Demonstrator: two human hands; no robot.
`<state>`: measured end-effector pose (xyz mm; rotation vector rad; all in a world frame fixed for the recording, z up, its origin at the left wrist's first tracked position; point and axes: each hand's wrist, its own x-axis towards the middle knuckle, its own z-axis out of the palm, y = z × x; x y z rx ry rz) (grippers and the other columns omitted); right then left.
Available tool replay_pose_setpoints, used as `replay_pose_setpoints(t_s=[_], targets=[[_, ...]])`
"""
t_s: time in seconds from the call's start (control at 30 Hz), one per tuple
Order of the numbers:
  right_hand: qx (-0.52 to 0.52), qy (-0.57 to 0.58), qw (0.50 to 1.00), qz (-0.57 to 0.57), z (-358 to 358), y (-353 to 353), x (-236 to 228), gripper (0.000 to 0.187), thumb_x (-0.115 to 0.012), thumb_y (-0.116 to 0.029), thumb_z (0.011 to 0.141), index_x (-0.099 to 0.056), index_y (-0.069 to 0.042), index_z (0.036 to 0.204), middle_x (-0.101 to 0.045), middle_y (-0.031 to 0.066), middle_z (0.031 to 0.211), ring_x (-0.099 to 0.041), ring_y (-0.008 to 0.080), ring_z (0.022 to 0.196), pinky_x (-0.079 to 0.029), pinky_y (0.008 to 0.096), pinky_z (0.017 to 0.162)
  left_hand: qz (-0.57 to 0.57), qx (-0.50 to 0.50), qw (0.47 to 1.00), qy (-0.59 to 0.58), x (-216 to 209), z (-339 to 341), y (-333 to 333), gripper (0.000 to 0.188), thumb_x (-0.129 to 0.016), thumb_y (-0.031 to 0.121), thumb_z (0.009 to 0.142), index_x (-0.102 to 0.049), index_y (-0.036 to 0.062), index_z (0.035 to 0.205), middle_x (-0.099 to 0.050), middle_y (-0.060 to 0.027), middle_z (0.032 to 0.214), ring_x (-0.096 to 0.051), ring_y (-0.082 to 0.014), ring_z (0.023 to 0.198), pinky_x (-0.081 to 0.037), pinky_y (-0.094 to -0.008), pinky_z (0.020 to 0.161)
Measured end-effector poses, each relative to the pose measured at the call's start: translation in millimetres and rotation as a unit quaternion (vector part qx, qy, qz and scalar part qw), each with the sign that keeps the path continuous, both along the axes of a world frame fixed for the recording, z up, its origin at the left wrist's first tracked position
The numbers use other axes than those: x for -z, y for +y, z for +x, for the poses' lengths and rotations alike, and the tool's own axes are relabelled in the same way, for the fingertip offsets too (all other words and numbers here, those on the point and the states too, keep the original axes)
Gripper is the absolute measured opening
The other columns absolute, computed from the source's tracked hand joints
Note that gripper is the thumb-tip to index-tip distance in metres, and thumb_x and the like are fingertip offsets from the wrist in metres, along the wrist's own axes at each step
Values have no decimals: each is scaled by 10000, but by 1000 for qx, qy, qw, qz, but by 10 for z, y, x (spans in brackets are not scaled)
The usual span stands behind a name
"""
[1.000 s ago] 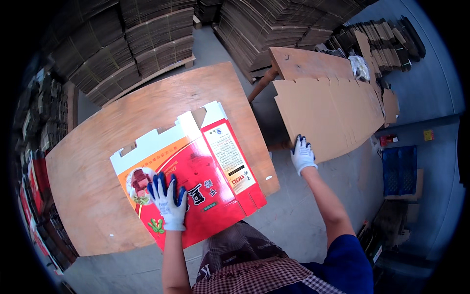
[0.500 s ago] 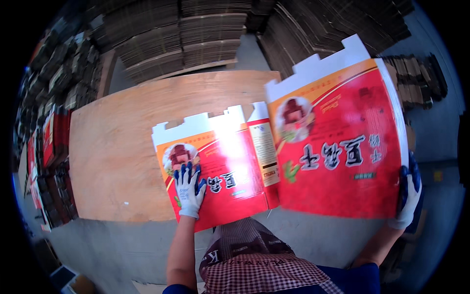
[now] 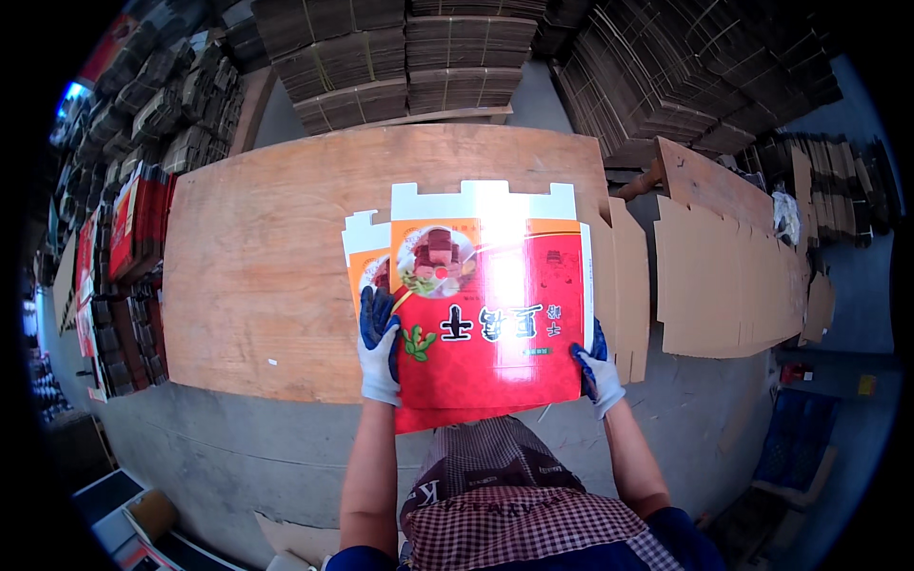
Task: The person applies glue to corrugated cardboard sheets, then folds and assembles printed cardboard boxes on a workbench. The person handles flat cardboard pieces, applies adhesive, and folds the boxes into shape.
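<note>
I'm laying the red printed carton sheet (image 3: 490,309), which was off to my right half a second ago, squarely over the one beneath (image 3: 367,262) on the plywood table (image 3: 257,276). My left hand (image 3: 380,350) and right hand (image 3: 596,373) are each pinching an edge.

- Red printed carton blank (image 3: 490,314), flat, glossy, white tabs at its far edge, lying face up.
- Second matching blank (image 3: 367,257) beneath, mostly covered, peeking out left.
</note>
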<state>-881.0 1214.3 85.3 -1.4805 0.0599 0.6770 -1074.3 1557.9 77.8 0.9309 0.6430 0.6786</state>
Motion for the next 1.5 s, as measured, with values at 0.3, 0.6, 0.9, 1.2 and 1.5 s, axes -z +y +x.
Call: replay_pose_setpoints(t_s=[0.3,0.6,0.9,1.2,1.5], targets=[[-30,125,986,109,64,10,-166,801,-687,54,856,-324,-115,1550,-504,78,1459,-514,230,1301,-462,389,1058,-45,-41,998,-12,48,-122,181,634,-546,-25,921,-338,0,1520,-380,-109,1559,-371,-210,1431,-280,-323,1177],[-53,-25,991,-122,-377,256,76,750,-750,-88,877,-374,-80,1527,-591,53,1341,-547,116,1164,-444,275,1002,488,2,705,515,-177,210,124,597,-695,130,856,-516,145,1426,-430,-193,1495,-420,-372,1365,-348,-481,1127],[-85,-242,903,-343,52,51,-211,520,-709,-206,876,-576,-136,1373,-688,200,1118,-676,342,981,-522,426,898,668,246,598,370,-33,1533,-985,709,-557,573,901,-407,263,1520,-256,-125,1617,-133,-386,1510,-2,-640,1191],[32,-68,989,-126,1133,-442,-389,315,-550,-164,1020,-642,43,1239,-709,79,1122,-662,146,969,-528,283,892,646,285,592,389,-92,1565,-976,694,-572,546,900,-427,251,1510,-235,-126,1627,-129,-374,1515,-13,-648,1190],[-184,-467,839,-209,1673,1165,-277,432,-635,-179,911,-584,-88,1330,-475,120,1470,-372,339,1410,-298,436,1169,633,300,599,388,-100,1605,-990,708,-605,540,873,-447,244,1497,-264,-135,1614,-142,-381,1511,-20,-651,1191]])
